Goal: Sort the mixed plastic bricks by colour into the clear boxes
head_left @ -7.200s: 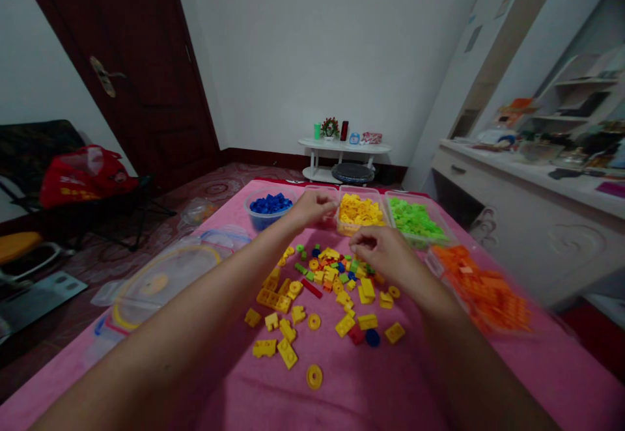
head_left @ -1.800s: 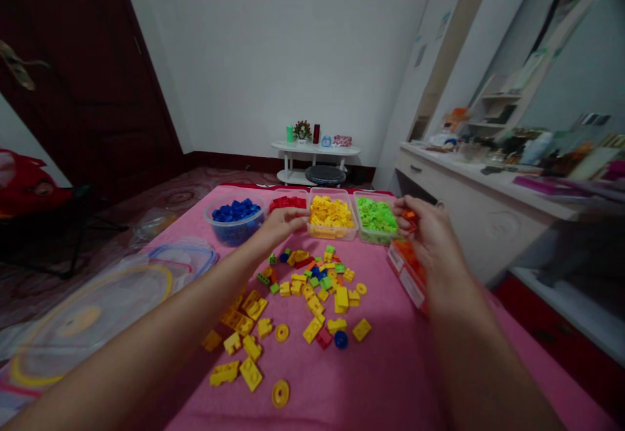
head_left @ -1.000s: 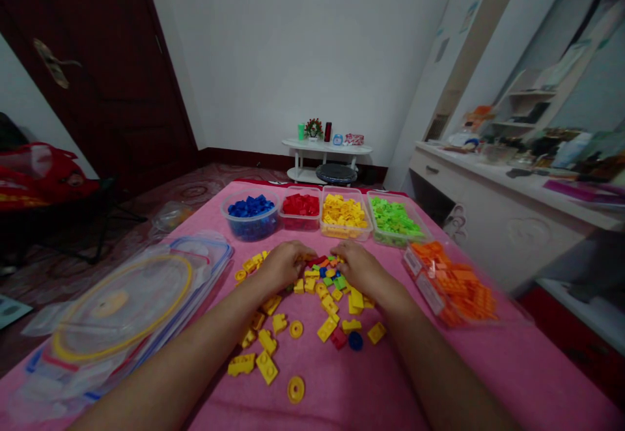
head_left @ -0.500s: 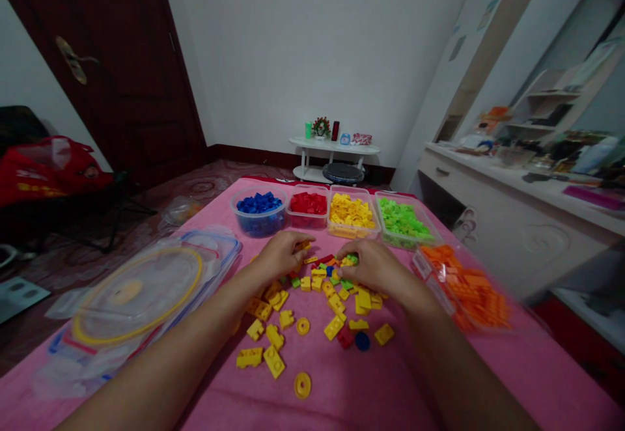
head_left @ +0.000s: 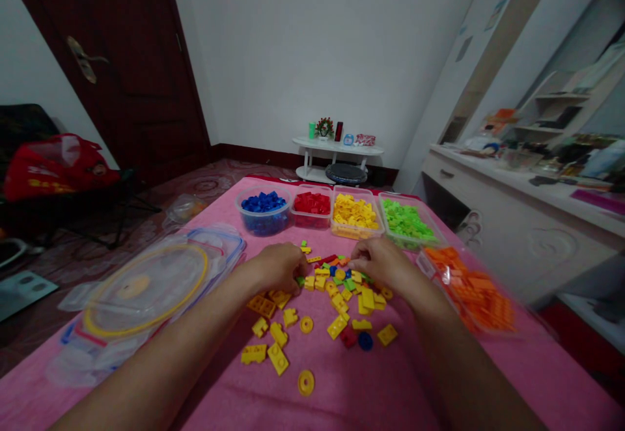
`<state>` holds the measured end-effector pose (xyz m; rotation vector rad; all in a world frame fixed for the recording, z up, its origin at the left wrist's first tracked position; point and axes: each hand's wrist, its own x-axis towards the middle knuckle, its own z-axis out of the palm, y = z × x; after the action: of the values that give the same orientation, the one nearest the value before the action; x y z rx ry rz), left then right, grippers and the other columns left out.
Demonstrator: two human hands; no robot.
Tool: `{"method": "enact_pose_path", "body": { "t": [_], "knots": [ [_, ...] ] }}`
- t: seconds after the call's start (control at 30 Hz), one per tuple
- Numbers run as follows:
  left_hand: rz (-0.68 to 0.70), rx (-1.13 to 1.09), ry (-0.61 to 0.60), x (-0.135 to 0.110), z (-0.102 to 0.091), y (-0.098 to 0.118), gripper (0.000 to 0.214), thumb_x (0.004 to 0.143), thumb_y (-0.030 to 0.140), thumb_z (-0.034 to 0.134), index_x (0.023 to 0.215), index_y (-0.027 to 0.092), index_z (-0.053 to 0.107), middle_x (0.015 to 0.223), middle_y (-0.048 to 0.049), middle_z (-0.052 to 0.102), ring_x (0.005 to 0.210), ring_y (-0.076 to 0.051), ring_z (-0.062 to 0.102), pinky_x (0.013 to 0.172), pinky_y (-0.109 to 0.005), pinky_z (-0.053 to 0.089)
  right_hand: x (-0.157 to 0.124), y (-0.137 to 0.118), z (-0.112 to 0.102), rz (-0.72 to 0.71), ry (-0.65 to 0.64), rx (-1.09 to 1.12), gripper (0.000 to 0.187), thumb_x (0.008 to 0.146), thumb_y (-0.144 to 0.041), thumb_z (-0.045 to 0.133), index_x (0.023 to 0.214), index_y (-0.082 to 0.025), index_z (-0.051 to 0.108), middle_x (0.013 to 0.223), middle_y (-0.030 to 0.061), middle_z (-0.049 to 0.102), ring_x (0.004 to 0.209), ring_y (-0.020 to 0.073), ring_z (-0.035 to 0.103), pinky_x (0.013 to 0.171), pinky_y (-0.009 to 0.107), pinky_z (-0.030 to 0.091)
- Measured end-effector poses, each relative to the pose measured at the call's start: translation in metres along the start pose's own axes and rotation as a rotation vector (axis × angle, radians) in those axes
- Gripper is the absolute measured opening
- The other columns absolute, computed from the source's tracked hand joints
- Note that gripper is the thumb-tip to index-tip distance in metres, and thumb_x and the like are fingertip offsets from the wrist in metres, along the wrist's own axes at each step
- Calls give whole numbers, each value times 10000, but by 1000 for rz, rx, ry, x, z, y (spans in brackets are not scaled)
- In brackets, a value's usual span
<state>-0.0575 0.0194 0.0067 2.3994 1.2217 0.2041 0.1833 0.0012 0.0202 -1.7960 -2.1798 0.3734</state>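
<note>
On pink cloth (head_left: 361, 392): mixed toy bricks (head_left: 338, 302), loose, seemingly what remains | apparently done: blue bricks (head_left: 264, 202) in round bowl (head_left: 264, 225); red (head_left: 312, 203), yellow (head_left: 355, 211), green (head_left: 406, 219), orange bricks (head_left: 476, 288) in clear tubs (head_left: 359, 232) | left hand (head_left: 279, 267), right hand (head_left: 385, 264): fingers curled at pile, any hold hidden, can't say.

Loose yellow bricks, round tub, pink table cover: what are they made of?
Loose yellow bricks: likely hard plastic, smooth, with moulded studs. Round tub: probably clear plastic; blue pieces show through its wall. Pink table cover: apparently soft fabric, matte, faintly creased.
</note>
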Motion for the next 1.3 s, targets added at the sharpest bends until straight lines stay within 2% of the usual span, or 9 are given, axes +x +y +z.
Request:
{"method": "enact_pose_path", "body": {
  "t": [0.1,0.23,0.4,0.53,0.7,0.87,1.03,1.17,1.3],
  "knots": [
    [-13,54,86,2,6,2,174,480,158,748,621,247,699,560,20,613,486,-123,490,470,-224,261,1,1,-1,-3,15,51,74,685,-219,642,638,-179,682,639,36,654,559,137,541,508,241,325],
    [30,4,47,0,1,10,51,579,223,703,629,232,701,551,8,611,487,-124,489,479,-228,284,0,-10,-2,-62,85,233,127,707,-241,617,621,-163,668,597,25,631,532,122,528,479,222,328],
    [162,-383,50,4,-1,21,385,671,372,680,1014,199,693,729,-21,675,601,-141,563,513,-208,365,-2,-31,8,-22,54,706,206,703,-357,668,669,-159,626,535,-11,590,409,102,515,381,192,354],
    [142,-720,71,12,7,23,371,708,403,655,968,142,697,702,-34,663,591,-137,571,514,-208,393,-1,-44,17,-1,63,962,336,670,-463,709,649,-168,551,484,-20,576,395,120,549,376,199,416],
    [94,-737,170,14,8,25,358,664,358,694,941,130,700,679,-27,653,565,-128,556,507,-212,393,-4,-49,16,90,45,1121,400,583,-462,778,631,-154,528,488,-8,595,405,107,563,390,178,438],
    [39,-366,304,6,-15,17,303,660,352,688,874,140,720,641,-26,648,547,-126,536,502,-215,361,-6,-44,14,141,55,1205,352,565,-386,801,655,-149,558,528,-10,606,435,99,571,410,175,449],
    [-8,57,-45,-8,-35,-10,277,612,320,713,876,246,750,780,-24,721,671,-162,615,593,-223,395,0,-36,16,202,104,1321,275,628,-356,743,706,-160,566,516,-43,545,409,71,505,399,170,422],
    [-165,225,-113,-12,-33,-3,264,661,415,664,857,263,755,800,-49,729,702,-197,646,573,-241,404,2,-28,11,236,56,1600,268,662,-392,655,787,-169,575,617,-36,544,429,50,442,350,148,286],
    [-224,409,-130,-11,-25,19,354,622,456,692,901,245,747,874,-98,726,816,-273,664,618,-288,458,0,-19,2,128,-14,1150,260,668,-415,652,713,-171,575,605,-29,538,420,48,364,372,175,196]
  ]
}}
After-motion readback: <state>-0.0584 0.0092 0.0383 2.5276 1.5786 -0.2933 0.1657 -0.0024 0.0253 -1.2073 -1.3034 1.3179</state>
